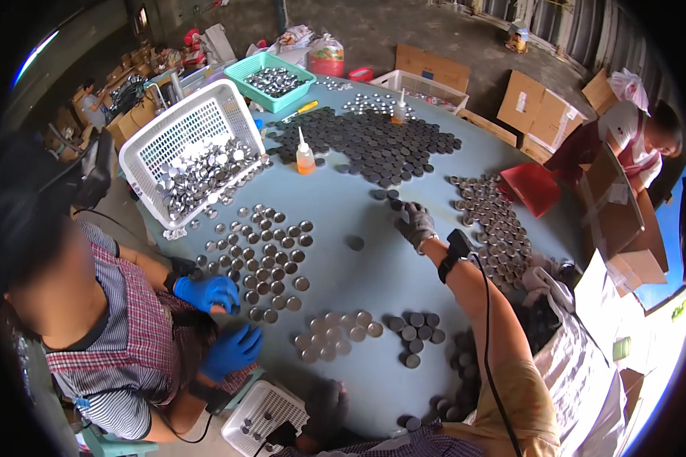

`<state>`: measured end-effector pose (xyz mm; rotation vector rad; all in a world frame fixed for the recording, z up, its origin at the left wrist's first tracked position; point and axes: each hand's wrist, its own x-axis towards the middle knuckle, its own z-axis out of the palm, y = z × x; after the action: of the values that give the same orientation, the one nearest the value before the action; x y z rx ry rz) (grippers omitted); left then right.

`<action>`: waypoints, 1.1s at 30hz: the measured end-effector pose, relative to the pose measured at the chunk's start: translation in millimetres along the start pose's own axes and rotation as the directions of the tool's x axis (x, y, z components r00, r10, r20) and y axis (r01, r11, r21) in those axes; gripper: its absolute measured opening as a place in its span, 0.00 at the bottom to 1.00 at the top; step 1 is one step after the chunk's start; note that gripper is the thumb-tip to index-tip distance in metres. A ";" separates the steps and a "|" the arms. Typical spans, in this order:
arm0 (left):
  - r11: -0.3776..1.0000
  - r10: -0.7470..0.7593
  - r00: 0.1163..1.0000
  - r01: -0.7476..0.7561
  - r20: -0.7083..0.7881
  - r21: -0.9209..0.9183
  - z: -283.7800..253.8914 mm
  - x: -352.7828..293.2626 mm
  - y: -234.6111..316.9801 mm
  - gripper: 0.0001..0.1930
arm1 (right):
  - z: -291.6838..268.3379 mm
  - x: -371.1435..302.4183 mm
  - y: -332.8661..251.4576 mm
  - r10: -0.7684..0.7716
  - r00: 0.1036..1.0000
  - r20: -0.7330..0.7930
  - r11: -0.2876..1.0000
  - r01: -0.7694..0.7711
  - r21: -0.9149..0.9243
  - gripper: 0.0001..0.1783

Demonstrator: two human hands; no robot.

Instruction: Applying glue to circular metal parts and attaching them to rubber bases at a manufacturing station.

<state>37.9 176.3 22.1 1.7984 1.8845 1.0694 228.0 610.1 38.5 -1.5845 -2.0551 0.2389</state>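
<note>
My right hand (417,227), in a grey glove, reaches over the middle of the blue-grey table with its fingers stretched out. Just beyond its fingertips lie a few dark round caps (387,196), at the near edge of a wide spread of dark caps (358,141). One lone dark cap (354,242), slightly blurred, is on the table to the left of this hand. Down at the table's near edge is my left hand (326,405), dark-gloved and blurred; its fingers cannot be made out. Between the hands sit silvery caps (335,335) and a cluster of dark caps (415,335).
At left, a person's blue-gloved hands (210,293) work beside shiny caps (271,263). A white basket (141,156) of caps tilts on the table near a teal basket (236,72). Glue-like bottles (305,158), a red scoop (532,189) and cardboard boxes (537,107) stand around; another person bends at right.
</note>
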 end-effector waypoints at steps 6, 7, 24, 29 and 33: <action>0.997 0.008 0.988 -0.020 0.157 0.077 3.2 -0.2 -7.9 0.06 | 58.2 81.5 -9.4 -0.024 0.997 0.068 0.991 0.032 -0.126 0.24; 0.997 0.054 0.990 -0.061 0.134 0.053 3.2 5.9 -6.1 0.07 | 63.6 88.8 -1.1 -0.016 1.000 -0.002 0.997 0.016 -0.076 0.22; 0.991 0.134 0.987 -0.132 -0.088 0.029 13.3 2.8 1.2 0.07 | 76.2 -26.7 -30.8 -0.284 0.937 0.202 0.949 0.305 -0.082 0.23; 0.984 0.175 0.960 -0.169 -0.220 0.047 1.1 -1.5 -0.1 0.08 | 29.4 -79.6 -32.4 -0.442 0.836 0.324 0.886 0.464 0.012 0.19; 0.970 0.242 0.955 -0.235 -0.173 0.062 7.9 5.2 8.1 0.11 | 1.1 -126.4 -2.4 -0.197 0.869 0.453 0.979 0.198 0.046 0.17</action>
<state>48.2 183.0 23.8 2.0563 1.8323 1.3252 247.2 491.0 0.9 -1.3969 -2.5552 0.5807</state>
